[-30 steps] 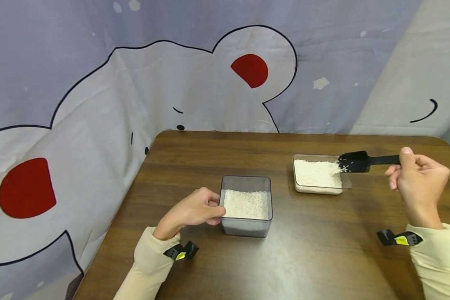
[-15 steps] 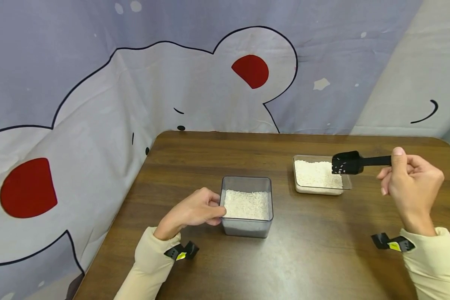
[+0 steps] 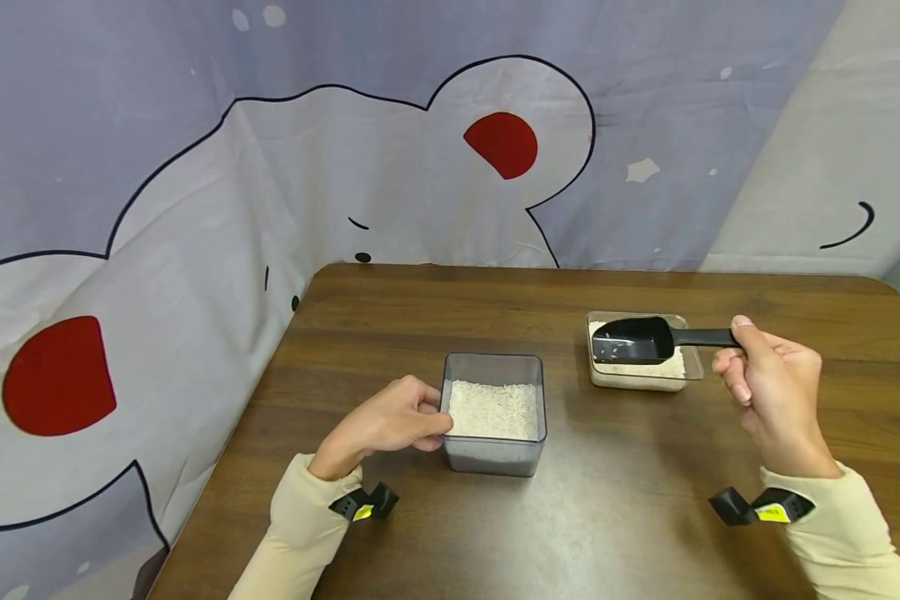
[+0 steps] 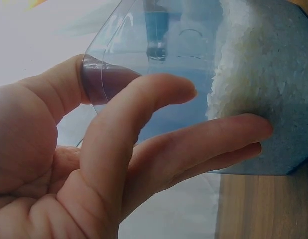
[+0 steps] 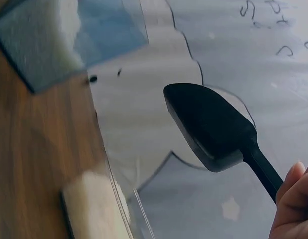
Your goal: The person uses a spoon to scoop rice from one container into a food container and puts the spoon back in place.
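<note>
Both hands are busy: the left hand [image 3: 390,421] grips the left wall of the deep square clear tub [image 3: 494,414], likely steadying it near the table's [image 3: 450,533] front edge, while the right hand [image 3: 768,392] pinches the slim handle of a matte black scoop [image 3: 633,340]. Its smooth bowl, a few grains clinging inside, hovers over the shallow clear tray [image 3: 692,360] of white rice towards the far right corner.

Cream long sleeves [image 3: 300,521], black wrist straps [image 3: 363,503] with yellow tags
</note>
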Action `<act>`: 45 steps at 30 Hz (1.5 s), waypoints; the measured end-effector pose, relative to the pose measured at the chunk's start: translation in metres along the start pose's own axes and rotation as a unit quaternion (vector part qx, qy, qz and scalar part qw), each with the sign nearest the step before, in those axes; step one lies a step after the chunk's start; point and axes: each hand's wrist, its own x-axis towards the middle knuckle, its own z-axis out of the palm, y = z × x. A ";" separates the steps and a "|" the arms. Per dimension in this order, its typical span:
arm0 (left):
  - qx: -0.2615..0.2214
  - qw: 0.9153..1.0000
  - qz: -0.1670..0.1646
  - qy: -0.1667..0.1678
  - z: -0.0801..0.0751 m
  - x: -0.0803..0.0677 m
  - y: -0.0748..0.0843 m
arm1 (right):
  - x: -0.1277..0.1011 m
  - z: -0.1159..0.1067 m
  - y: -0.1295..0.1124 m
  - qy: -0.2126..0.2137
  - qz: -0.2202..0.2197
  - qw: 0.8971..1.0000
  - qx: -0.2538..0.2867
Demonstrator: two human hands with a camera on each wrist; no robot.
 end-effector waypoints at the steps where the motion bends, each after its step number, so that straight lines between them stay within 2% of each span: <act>1: 0.000 1.000 0.000 0.000 0.000 0.000 0.000 | -0.001 0.002 0.001 -0.011 0.014 1.000 0.001; 5: 0.005 1.000 0.001 -0.001 0.000 0.001 -0.001 | -0.007 0.014 0.004 -0.050 0.037 0.998 0.016; 11: 0.006 1.000 -0.001 0.001 0.000 0.002 -0.001 | -0.019 0.040 0.007 -0.092 0.024 0.995 0.008; 16: 0.009 1.000 -0.002 0.003 0.000 0.002 0.000 | -0.034 0.062 0.013 -0.088 -0.024 0.994 -0.060; 20: 0.016 1.000 -0.005 0.004 0.000 0.003 0.000 | -0.043 0.076 0.020 -0.114 -0.087 0.980 -0.141; 24: 0.016 1.000 -0.008 0.005 0.000 0.003 0.001 | -0.053 0.090 0.023 -0.167 -0.157 0.957 -0.176; 26: 0.015 1.000 -0.009 0.005 0.000 0.004 0.001 | -0.058 0.099 0.024 -0.191 -0.199 0.942 -0.192; 32: 0.013 1.000 -0.010 0.010 0.000 0.004 0.002 | -0.068 0.115 0.029 -0.223 -0.324 0.875 -0.282; 36: 0.017 1.000 -0.010 0.014 0.001 0.005 0.003 | -0.065 0.112 0.046 -0.240 -0.378 0.837 -0.315; 41: 0.014 1.000 -0.013 0.016 0.001 0.004 0.003 | -0.061 0.104 0.067 -0.231 -0.432 0.786 -0.377; 43: 0.013 1.000 -0.013 0.015 0.001 0.004 0.002 | -0.061 0.104 0.071 -0.227 -0.441 0.774 -0.394; 44: 0.013 1.000 -0.013 0.015 0.001 0.004 0.002 | -0.061 0.104 0.072 -0.229 -0.439 0.772 -0.398; 45: 0.013 1.000 -0.014 0.015 0.001 0.004 0.002 | -0.062 0.105 0.072 -0.233 -0.431 0.775 -0.400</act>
